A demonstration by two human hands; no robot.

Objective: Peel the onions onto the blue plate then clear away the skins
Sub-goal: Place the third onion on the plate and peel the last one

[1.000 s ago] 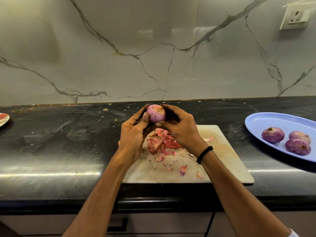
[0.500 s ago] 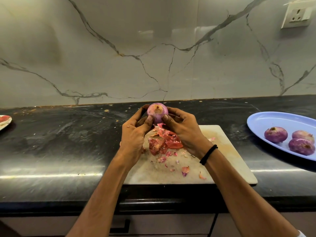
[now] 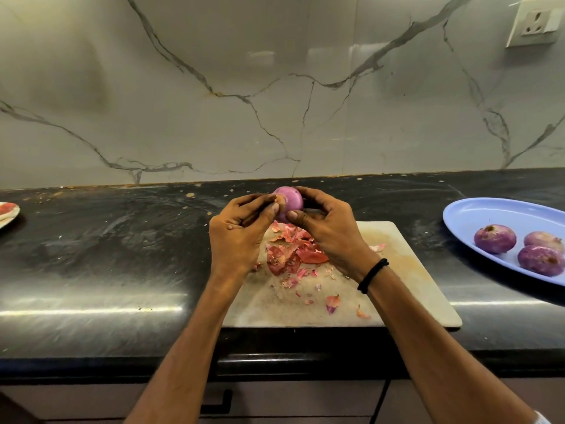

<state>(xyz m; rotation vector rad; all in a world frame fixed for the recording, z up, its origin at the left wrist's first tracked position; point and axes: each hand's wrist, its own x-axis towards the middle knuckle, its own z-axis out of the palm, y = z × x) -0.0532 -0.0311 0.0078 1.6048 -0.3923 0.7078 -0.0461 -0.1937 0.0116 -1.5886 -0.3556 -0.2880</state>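
Observation:
A purple onion is held up above the far edge of the pale cutting board. My right hand grips it from the right, thumb underneath. My left hand pinches at its left end with thumb and fingertips. A heap of red onion skins lies on the board below the hands, with small scraps nearer the front. Three peeled onions sit on the blue plate at the right.
The black counter runs the full width, backed by a marbled wall. The edge of a small plate shows at the far left. A wall socket sits at the top right. Drawer fronts lie below the counter edge.
The onion has been turned in my hands, its end now pointing left. My left fingers have shifted onto that end. The hands stay above the board's far edge.

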